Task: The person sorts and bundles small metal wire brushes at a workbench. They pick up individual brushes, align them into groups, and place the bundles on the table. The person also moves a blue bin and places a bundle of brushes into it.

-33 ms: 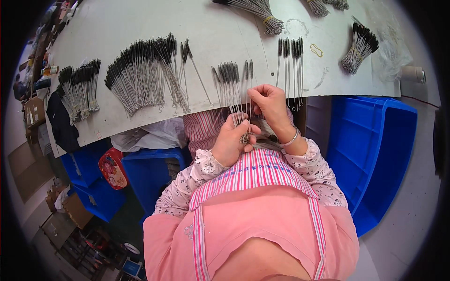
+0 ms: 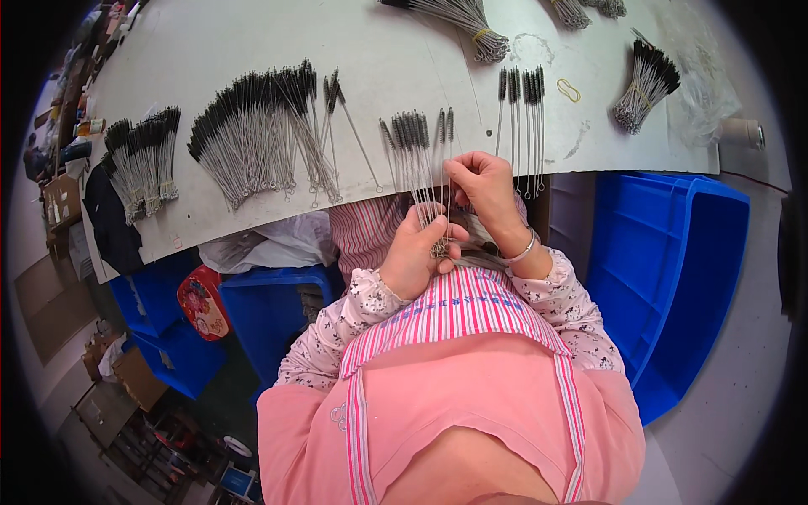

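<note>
My left hand (image 2: 414, 251) is closed around a small bunch of thin wire brushes (image 2: 412, 135) near their looped ends, with the black bristle heads fanned out over the table. Beside it, the thumb and forefinger of my right hand (image 2: 484, 181) pinch the wire stem of one brush at the right side of that bunch. My other right fingers are curled and partly hidden. A short row of loose brushes (image 2: 528, 118) lies just past my right hand. Left of the bunch, a single brush (image 2: 360, 139) rests at a slant near a large spread pile of brushes (image 2: 261, 135).
Bundled brushes (image 2: 143, 160) lie at the table's (image 2: 337, 38) left end. More banded bundles sit at the far side and a bundle (image 2: 644, 88) at right. A yellow rubber band (image 2: 569, 90) lies nearby. Blue bins (image 2: 673, 278) stand below the edge; clear plastic (image 2: 707, 93) lies right.
</note>
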{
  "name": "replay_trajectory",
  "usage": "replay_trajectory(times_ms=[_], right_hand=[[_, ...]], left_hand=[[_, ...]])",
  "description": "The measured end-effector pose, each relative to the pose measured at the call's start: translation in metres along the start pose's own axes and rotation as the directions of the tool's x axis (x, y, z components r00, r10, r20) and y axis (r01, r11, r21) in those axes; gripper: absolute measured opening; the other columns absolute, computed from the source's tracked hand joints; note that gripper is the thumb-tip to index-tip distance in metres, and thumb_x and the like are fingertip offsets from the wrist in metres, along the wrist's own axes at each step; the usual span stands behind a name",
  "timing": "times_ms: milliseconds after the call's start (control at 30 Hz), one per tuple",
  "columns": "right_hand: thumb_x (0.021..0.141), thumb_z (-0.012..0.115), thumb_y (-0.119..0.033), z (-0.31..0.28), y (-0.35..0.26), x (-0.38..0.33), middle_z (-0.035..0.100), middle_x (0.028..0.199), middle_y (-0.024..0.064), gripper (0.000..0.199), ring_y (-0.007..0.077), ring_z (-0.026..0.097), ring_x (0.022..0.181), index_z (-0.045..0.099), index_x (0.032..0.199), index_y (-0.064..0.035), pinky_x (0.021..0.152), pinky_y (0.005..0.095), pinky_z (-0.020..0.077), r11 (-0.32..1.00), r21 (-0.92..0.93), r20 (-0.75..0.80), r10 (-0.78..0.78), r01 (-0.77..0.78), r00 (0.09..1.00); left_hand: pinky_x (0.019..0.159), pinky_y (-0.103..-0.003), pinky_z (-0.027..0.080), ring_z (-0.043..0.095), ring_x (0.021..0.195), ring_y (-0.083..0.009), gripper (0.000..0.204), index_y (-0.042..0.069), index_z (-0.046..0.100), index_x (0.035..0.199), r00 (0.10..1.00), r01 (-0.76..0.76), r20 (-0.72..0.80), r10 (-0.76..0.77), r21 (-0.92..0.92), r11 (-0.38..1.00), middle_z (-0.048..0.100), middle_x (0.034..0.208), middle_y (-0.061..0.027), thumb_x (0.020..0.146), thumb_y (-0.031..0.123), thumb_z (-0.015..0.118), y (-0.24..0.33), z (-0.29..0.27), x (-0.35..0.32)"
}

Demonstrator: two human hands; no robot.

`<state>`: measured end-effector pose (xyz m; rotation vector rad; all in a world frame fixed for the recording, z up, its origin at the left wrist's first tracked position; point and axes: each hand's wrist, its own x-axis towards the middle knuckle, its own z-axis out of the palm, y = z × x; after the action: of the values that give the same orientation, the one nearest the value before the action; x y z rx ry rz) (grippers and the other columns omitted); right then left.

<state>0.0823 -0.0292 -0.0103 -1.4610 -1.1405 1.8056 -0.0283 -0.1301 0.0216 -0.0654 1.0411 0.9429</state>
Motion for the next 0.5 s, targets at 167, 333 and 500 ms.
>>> replay_trajectory(times_ms=[167, 333, 500], right_hand=[[0.078, 0.065, -0.015, -0.001, 0.000, 0.001, 0.058, 0.059, 0.0034, 0.018, 0.0064, 0.050, 0.042, 0.061, 0.075, 0.0019, 0.038, 0.0186, 0.0385, 0.997, 0.062, 0.029, 0.051, -0.052, 0.998], [0.077, 0.066, -0.015, -0.004, -0.001, 0.005, 0.058, 0.059, 0.0037, 0.017, 0.0070, 0.049, 0.041, 0.060, 0.073, 0.0005, 0.036, 0.0192, 0.0372, 0.974, 0.173, 0.095, 0.128, -0.143, 0.987], [0.077, 0.067, -0.015, -0.003, -0.006, 0.006, 0.057, 0.059, 0.0037, 0.017, 0.0073, 0.048, 0.040, 0.059, 0.070, -0.0016, 0.035, 0.0199, 0.0368, 0.950, 0.248, 0.126, 0.165, -0.192, 0.978]], left_hand=[[0.044, -0.025, 0.042, 0.057, 0.063, -0.0176, 0.017, 0.010, 0.039, 0.107, 1.000, -0.003, 0.001, 0.003, 0.022, 1.000, 0.057, 0.089, -0.0140, 0.093, 0.016, 0.046, 0.004, 0.004, -0.004], [0.042, -0.025, 0.043, 0.060, 0.066, -0.0198, 0.017, 0.009, 0.040, 0.107, 1.000, 0.004, 0.010, -0.004, 0.034, 0.999, 0.059, 0.091, -0.0153, 0.092, 0.015, 0.046, 0.013, 0.011, -0.009], [0.043, -0.024, 0.044, 0.062, 0.069, -0.0200, 0.020, 0.008, 0.043, 0.109, 0.999, 0.008, 0.032, -0.009, 0.039, 0.999, 0.060, 0.092, -0.0143, 0.092, 0.018, 0.048, 0.021, 0.016, -0.012]])
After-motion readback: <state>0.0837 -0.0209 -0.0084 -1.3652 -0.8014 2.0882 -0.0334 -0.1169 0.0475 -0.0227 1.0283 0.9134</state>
